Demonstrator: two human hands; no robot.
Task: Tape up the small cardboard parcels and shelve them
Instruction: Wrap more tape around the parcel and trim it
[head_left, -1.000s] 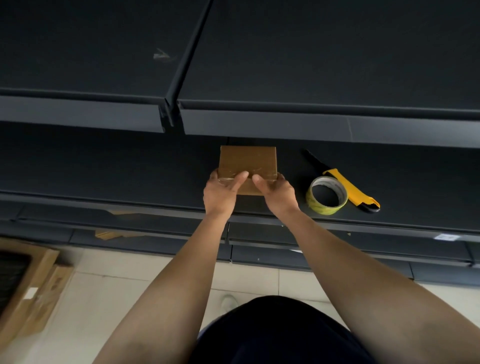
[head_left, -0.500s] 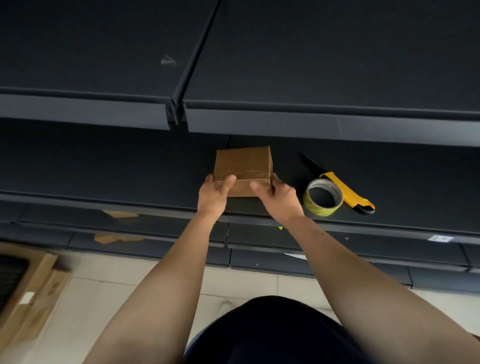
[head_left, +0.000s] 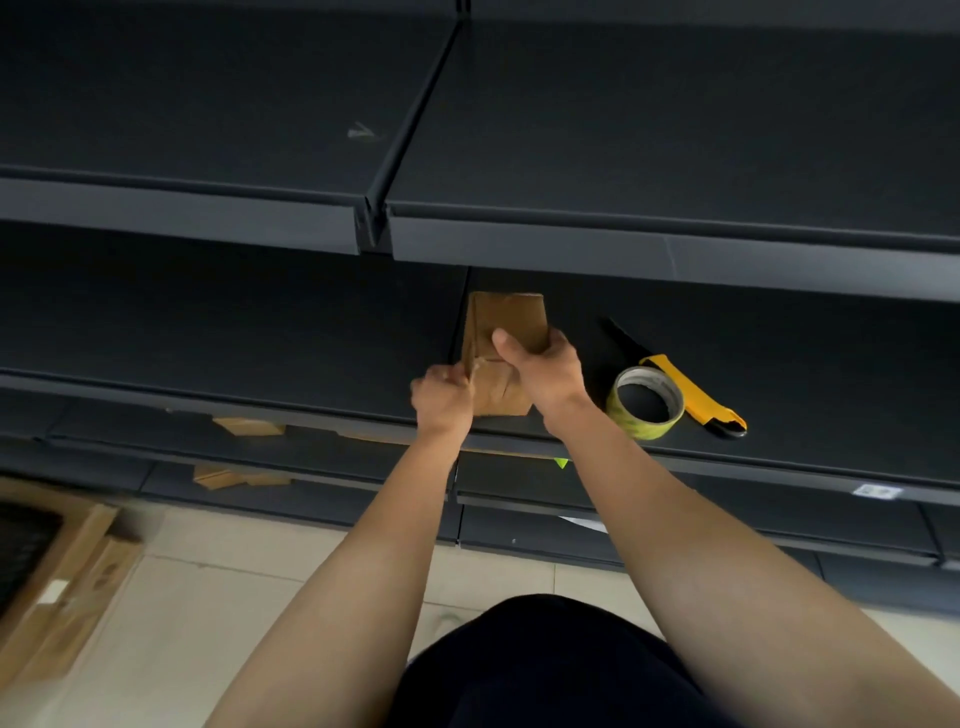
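Observation:
A small brown cardboard parcel (head_left: 506, 322) stands tilted on the dark middle shelf (head_left: 260, 332), turned so one narrow end faces me. My right hand (head_left: 543, 366) grips its top and right side, thumb laid across the upper face. My left hand (head_left: 444, 397) is curled against the parcel's lower left edge and pinches it there. A roll of yellowish packing tape (head_left: 645, 402) lies flat on the same shelf just right of my right wrist. Behind the tape rests a yellow-and-black utility knife (head_left: 685, 387).
A deep upper shelf (head_left: 623, 156) overhangs the parcel closely. Lower shelves hold flat cardboard pieces (head_left: 249, 426) and more cardboard pieces (head_left: 236, 475). Large cardboard cartons (head_left: 57, 577) stand on the tiled floor at the lower left.
The parcel has been turned from lying flat with its broad face up to standing tilted on end. My left hand slid down to its lower left edge; my right hand moved over the top.

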